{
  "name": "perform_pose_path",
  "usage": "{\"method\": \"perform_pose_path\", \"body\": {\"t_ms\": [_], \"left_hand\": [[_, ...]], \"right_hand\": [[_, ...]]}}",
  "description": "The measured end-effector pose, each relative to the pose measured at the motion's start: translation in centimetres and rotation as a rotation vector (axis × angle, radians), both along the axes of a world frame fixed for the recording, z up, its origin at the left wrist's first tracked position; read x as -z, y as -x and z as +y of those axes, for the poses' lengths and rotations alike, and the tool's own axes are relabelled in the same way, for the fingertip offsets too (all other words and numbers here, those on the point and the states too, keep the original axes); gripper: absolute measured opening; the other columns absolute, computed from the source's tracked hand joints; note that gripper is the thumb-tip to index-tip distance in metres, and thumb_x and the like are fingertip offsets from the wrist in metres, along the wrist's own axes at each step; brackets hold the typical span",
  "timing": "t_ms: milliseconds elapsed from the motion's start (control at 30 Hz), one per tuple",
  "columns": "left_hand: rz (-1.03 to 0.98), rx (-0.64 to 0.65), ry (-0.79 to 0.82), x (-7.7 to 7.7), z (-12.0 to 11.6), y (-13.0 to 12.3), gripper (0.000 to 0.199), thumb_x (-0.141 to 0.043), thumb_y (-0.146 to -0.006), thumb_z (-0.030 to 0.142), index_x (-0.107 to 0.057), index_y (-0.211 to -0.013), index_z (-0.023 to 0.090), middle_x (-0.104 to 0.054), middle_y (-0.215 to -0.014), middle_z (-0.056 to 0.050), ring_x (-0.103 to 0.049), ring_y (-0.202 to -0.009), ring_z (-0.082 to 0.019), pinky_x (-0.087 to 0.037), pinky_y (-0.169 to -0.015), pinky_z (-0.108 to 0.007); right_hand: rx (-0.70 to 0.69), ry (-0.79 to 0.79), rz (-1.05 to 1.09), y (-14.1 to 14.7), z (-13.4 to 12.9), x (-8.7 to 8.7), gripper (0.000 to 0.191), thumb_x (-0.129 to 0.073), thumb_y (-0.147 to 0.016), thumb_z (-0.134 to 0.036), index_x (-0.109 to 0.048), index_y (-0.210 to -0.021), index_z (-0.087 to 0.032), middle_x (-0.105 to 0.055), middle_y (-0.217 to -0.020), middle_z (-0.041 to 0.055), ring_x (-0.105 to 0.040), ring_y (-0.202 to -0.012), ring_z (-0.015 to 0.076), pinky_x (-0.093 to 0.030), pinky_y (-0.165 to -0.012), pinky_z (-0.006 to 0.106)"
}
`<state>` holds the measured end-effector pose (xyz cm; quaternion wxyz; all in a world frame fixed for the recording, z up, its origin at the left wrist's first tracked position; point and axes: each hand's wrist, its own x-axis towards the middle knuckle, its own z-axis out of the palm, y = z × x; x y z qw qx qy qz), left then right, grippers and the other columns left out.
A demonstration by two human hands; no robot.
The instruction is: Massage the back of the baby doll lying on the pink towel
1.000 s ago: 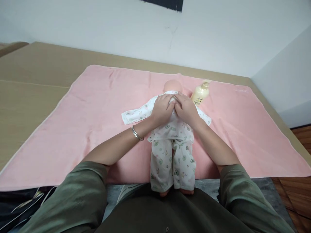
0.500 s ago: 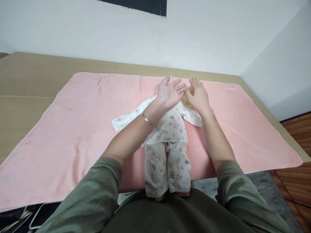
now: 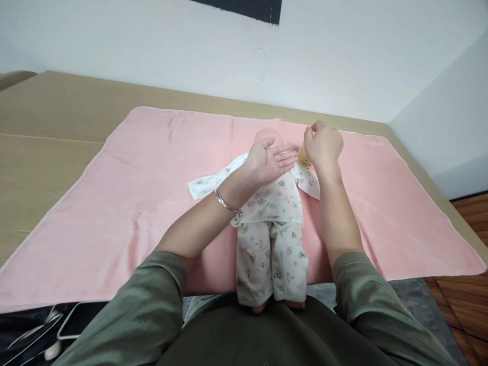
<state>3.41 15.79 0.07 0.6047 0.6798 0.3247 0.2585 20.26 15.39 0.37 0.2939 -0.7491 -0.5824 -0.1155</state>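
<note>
A baby doll in a white printed top (image 3: 274, 201) and matching trousers (image 3: 254, 264) lies on its back, its feet toward me. The head (image 3: 267, 135) is partly hidden behind my left hand (image 3: 269, 161). That hand is held palm up over the doll's upper chest, fingers stretched out and nothing on the palm. Beside the doll's shoulder is a small yellow bottle (image 3: 305, 158) with dark print. My right hand (image 3: 324, 145) is closed at its top, the fingers curled round and covering the upper part.
A pink cloth (image 3: 152, 203) with a few wrinkles is spread over the wooden table (image 3: 49, 112). White wall (image 3: 213, 61) rises behind the table. Dark items, one resembling a phone (image 3: 80, 320), are below the front edge at left. Wood-grain panels (image 3: 473, 295) stand at lower right.
My right hand has gone from spread fingers to closed at the yellow bottle's top, moving slightly right. My left palm stays open over the doll. The whole view has shifted a little.
</note>
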Motion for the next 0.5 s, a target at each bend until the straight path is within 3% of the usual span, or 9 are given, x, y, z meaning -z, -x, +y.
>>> {"method": "perform_pose_path", "body": {"t_ms": [200,367,500], "left_hand": [[0.059,0.026,-0.023,-1.9,-2.0,1.9,0.069,0.003,-0.099,0.024,-0.053,-0.139,0.018,-0.069,-0.127,-0.013,-0.067,-0.12,-0.021,-0.061,-0.094,-0.043],[-0.233,-0.095,0.362,-2.6,-3.8,2.3,0.059,-0.012,-0.101,0.035,-0.047,-0.143,0.014,-0.064,-0.133,-0.014,-0.058,-0.133,-0.027,-0.049,-0.111,-0.049],[-0.468,-0.118,0.574,-4.4,-6.2,2.3,0.056,-0.028,-0.1,0.04,-0.045,-0.146,0.013,-0.058,-0.142,-0.012,-0.041,-0.146,-0.029,-0.033,-0.124,-0.046]], "right_hand": [[-0.025,0.113,0.015,0.1,-0.9,-0.5,0.037,-0.036,-0.097,-0.026,-0.062,-0.115,-0.009,-0.07,-0.114,0.0188,-0.065,-0.114,0.0304,-0.018,-0.122,0.061],[-0.136,0.097,0.08,0.9,-1.8,-0.8,0.042,-0.04,-0.096,-0.029,-0.059,-0.127,-0.008,-0.055,-0.142,0.0219,-0.04,-0.144,0.0351,-0.014,-0.123,0.064],[-0.348,0.034,0.177,3.7,-4.3,-1.7,0.051,-0.028,-0.102,-0.045,-0.05,-0.141,-0.019,-0.044,-0.155,0.0124,-0.031,-0.151,0.028,-0.015,-0.126,0.058]]}}
